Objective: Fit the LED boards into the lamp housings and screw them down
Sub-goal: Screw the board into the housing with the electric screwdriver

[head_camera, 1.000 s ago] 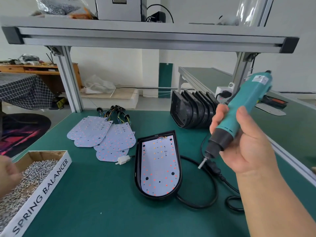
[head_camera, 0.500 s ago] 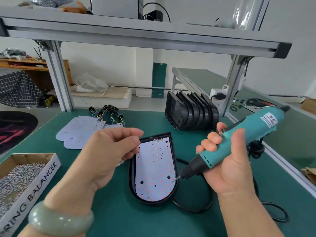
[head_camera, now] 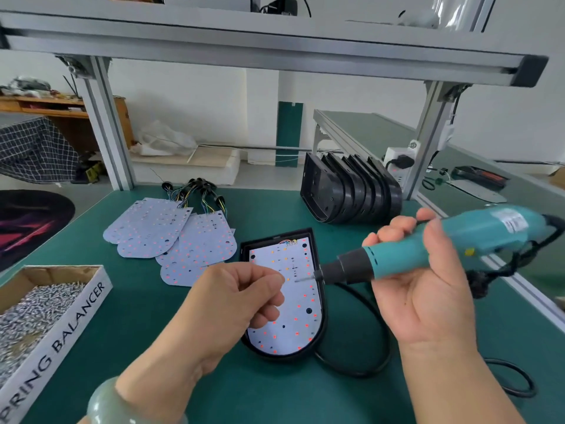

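Observation:
A black lamp housing (head_camera: 318, 246) lies flat on the green bench with a white LED board (head_camera: 293, 316) seated inside it. My right hand (head_camera: 428, 289) grips a teal electric screwdriver (head_camera: 443, 240) held almost level, its bit pointing left over the board. My left hand (head_camera: 241, 295) hovers over the board's left side, thumb and forefinger pinched together right at the bit's tip; a screw between them is too small to make out. Several loose LED boards (head_camera: 171, 231) with coloured wires lie to the left.
A cardboard box of screws (head_camera: 36, 304) sits at the near left. Several empty black housings (head_camera: 351, 194) stand stacked at the back. A black cable (head_camera: 367, 362) loops by the housing's right side. Aluminium frame posts and a shelf rise behind the bench.
My left hand came from the screw box to the middle and now pinches at the bit's tip. The screwdriver swung down to nearly level, with its bit over the board.

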Demonstrator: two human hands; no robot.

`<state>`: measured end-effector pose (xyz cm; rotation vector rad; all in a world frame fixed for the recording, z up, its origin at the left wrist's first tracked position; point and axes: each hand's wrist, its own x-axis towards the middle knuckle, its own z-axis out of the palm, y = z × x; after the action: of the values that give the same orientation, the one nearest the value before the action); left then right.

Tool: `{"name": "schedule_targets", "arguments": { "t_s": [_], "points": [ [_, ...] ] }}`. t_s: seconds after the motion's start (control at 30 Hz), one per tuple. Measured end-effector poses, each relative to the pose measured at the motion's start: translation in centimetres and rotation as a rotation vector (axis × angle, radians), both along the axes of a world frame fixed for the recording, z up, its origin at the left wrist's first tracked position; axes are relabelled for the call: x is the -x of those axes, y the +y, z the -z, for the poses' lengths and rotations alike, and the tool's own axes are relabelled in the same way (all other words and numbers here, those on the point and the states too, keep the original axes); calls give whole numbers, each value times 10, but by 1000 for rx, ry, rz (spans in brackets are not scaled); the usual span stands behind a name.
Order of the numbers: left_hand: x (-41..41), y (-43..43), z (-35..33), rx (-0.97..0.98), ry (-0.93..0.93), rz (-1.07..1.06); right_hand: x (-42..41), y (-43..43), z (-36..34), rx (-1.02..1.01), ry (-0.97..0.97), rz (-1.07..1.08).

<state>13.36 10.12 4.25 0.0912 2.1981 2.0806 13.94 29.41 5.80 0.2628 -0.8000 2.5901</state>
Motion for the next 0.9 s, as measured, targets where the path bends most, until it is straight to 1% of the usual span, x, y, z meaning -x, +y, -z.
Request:
{"name": "schedule_targets", "arguments": {
  "t_s": [0.1,0.23,0.5,0.8,0.9],
  "points": [
    [-2,6,1,3,-1,20,2,2,2,17,-108,122],
    [-6,14,4,18,-5,15,2,3,2,77,-158,195],
    [-7,21,8,9,0,-20,2,-2,0,148,-166,157],
    [-7,21,6,-32,2,27,1,-6,-1,147,-147,131],
    [-8,20,5,3,36,49,1,-6,-1,145,-145,127]
  ]
}}
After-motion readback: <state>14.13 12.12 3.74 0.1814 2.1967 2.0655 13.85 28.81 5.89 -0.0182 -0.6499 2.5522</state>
